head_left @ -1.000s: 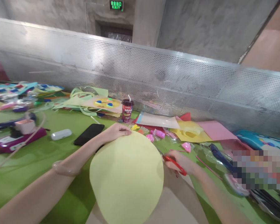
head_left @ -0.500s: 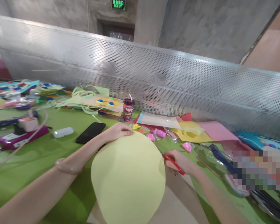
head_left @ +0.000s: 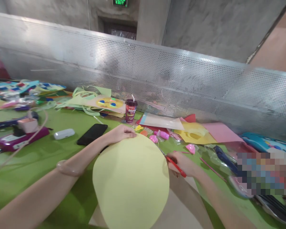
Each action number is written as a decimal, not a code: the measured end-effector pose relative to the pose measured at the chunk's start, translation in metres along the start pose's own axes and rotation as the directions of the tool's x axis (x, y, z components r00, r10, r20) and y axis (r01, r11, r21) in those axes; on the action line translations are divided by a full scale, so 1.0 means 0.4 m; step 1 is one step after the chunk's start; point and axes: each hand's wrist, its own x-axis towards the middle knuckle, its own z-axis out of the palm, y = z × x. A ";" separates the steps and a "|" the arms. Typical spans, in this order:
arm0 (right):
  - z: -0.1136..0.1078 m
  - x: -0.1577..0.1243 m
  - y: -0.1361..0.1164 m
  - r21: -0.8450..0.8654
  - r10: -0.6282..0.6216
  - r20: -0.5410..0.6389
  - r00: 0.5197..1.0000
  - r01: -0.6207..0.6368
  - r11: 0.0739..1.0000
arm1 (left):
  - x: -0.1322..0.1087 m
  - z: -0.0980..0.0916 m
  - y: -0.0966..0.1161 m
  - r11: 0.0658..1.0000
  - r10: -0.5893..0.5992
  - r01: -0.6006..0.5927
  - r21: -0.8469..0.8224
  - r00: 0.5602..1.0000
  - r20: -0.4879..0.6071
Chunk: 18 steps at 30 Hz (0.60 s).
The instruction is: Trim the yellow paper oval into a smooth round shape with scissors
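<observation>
A large pale yellow paper (head_left: pixel 132 181) with a rounded outline is held up in front of me. My left hand (head_left: pixel 124 133) pinches its top edge between thumb and fingers. At the paper's right edge, my right hand (head_left: pixel 181 163) grips red-handled scissors (head_left: pixel 175 166). The metal blades point up and left along the upper right rim of the paper; whether they are parted, I cannot tell. Under the paper lies a whitish sheet (head_left: pixel 183 206) on the green table (head_left: pixel 69 197).
Behind my left hand lies a black phone (head_left: pixel 92 134), with a white case (head_left: pixel 64 134) and a purple power strip (head_left: pixel 21 140) further left. A purple cup (head_left: pixel 131 111) with a straw stands at the back. Coloured papers (head_left: pixel 196 133) and small pink packets (head_left: pixel 162 135) lie beyond the paper.
The scissors have turned slightly in my right hand, and more of their blades shows beyond the paper's edge. My left hand keeps its hold on the top edge.
</observation>
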 end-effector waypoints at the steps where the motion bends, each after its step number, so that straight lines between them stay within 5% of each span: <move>1: 0.000 0.001 0.001 -0.026 -0.005 -0.008 1.000 0.004 1.000 | 0.000 0.000 0.000 1.000 0.001 -0.001 0.004 1.000 -0.001; 7: -0.002 0.013 0.023 -0.206 -0.068 -0.082 0.994 0.050 0.977 | 0.000 0.001 0.002 1.000 0.000 0.000 0.024 1.000 0.000; 18: 0.001 0.017 0.029 -0.290 -0.080 -0.097 0.992 0.049 0.956 | -0.004 0.001 0.007 1.000 -0.012 0.012 0.020 1.000 0.018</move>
